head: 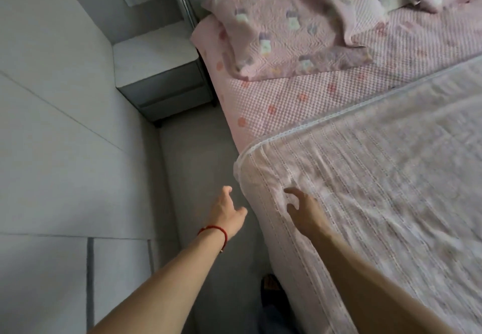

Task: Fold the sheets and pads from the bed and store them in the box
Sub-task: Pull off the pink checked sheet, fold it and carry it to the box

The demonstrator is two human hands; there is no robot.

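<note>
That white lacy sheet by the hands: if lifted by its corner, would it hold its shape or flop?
Probably flop: the sheet drapes over the bed edge and wrinkles near the right hand, so it looks thin and limp. It likely weighs little for its spread. Its woven stripes suggest some grip for fingers, not slipperiness.

Ribbed cloth sheet (pixel 378 190) over waffle-textured pink pad (pixel 300 98).

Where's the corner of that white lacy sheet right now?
In the head view the white lacy sheet's corner hangs over the bed's near left edge, just beyond the right hand, with the left hand beside it over the floor.
</note>
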